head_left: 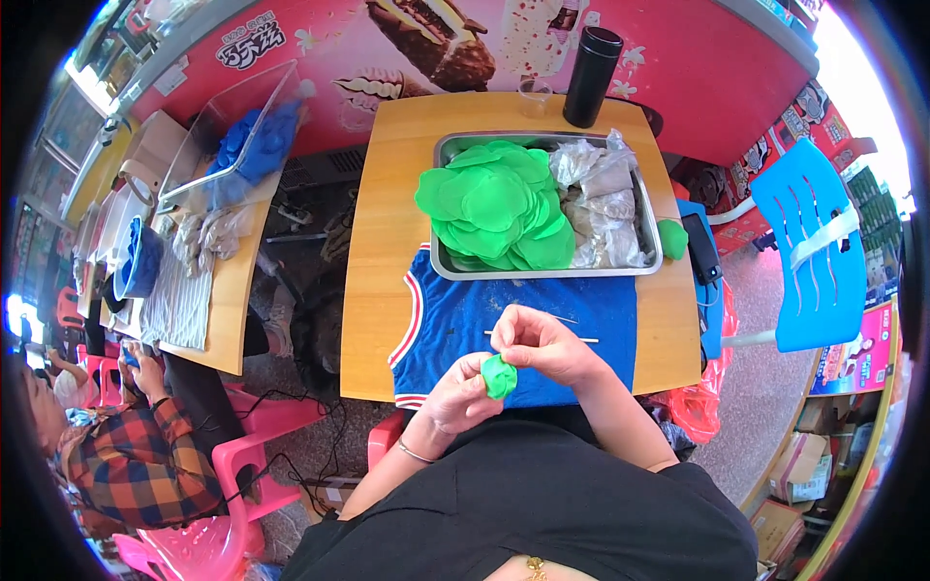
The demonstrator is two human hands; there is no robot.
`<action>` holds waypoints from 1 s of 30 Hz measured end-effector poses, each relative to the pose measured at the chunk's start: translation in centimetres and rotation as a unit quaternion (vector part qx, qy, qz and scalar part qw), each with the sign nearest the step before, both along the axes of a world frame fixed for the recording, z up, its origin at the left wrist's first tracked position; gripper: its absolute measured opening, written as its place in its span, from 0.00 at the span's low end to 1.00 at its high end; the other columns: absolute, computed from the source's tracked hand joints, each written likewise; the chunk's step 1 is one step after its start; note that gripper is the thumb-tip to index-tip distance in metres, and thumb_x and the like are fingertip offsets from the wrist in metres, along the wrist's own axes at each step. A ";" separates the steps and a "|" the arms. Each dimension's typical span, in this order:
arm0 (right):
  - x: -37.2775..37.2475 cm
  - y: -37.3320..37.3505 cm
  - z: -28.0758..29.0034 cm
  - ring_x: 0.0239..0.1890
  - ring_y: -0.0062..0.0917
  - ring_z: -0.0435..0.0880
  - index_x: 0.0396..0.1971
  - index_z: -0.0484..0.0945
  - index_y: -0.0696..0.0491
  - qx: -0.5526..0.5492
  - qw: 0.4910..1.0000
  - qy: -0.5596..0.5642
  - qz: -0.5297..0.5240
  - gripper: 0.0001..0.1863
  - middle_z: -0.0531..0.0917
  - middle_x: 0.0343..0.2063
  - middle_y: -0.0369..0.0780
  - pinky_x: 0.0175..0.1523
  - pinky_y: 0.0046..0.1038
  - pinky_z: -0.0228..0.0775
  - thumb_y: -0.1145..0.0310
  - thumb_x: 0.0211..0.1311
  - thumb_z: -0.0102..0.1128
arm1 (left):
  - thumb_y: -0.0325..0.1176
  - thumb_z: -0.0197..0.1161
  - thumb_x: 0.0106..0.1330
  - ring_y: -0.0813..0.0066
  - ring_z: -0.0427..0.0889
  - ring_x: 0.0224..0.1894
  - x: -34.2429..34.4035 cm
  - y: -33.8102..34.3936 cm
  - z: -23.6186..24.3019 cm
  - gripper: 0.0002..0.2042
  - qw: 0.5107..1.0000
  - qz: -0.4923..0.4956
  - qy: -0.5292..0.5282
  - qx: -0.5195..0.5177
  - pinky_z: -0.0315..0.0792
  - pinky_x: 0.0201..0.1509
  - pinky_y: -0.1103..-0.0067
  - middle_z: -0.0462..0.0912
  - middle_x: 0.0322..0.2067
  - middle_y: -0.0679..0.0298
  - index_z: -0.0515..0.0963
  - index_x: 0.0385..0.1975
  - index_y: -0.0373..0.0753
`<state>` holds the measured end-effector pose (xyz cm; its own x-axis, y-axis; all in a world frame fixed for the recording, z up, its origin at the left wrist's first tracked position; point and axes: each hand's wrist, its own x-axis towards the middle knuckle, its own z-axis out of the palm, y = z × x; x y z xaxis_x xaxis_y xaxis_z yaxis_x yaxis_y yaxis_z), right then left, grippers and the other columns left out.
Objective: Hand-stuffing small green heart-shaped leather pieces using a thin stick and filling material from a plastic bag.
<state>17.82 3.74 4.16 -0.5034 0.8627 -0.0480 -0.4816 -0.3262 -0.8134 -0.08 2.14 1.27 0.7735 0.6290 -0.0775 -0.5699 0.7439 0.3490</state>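
Between my two hands is a small, gathered green bundle (499,379), apparently of thin petal-like pieces. Fingers of my left hand (455,397) are closed round its lower side. My right hand (544,347) pinches at its upper edge, thumb and forefinger together. Both hands are above the near edge of a blue cloth with red and white trim (436,315). Beyond them stands a metal tray (542,275) with a heap of flat green round pieces (494,198) on its left and several plastic-wrapped bundles (605,198) on its right. A thin stick (589,340) lies on the cloth, partly behind my right hand.
The wooden table (373,232) carries a black tumbler (593,77), a clear cup (534,97) and a green piece (672,239) beside the tray. A blue chair (819,252) is at right. At left, another person in a checked shirt (145,465) sits by a second table (228,320).
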 end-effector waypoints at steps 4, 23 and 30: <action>-0.2 -0.3 -0.8 0.31 0.15 0.67 0.26 0.66 0.50 0.014 1.000 0.016 0.021 0.10 0.70 0.27 0.32 0.36 0.18 0.60 0.73 0.52 0.62 | 0.39 0.67 0.54 0.86 0.67 0.17 -0.9 0.7 -0.2 0.14 0.997 -0.046 0.037 0.043 0.61 0.20 0.88 0.76 0.23 0.65 0.76 0.33 0.35; -0.3 0.9 2.2 0.28 0.10 0.70 0.31 0.69 0.53 0.050 0.991 -0.124 0.014 0.07 0.72 0.29 0.33 0.31 0.13 0.63 0.73 0.55 0.59 | 0.27 0.59 0.60 0.82 0.73 0.43 -2.2 1.8 2.6 0.11 0.932 -0.023 0.171 0.320 0.67 0.47 0.82 0.77 0.41 0.65 0.75 0.42 0.32; -0.5 0.0 1.3 0.32 0.12 0.71 0.38 0.69 0.54 0.080 0.982 -0.153 -0.081 0.10 0.73 0.32 0.32 0.37 0.15 0.64 0.66 0.60 0.55 | 0.29 0.58 0.62 0.84 0.74 0.34 -1.7 1.7 1.2 0.08 0.919 0.171 0.229 0.271 0.69 0.40 0.85 0.78 0.33 0.67 0.76 0.38 0.33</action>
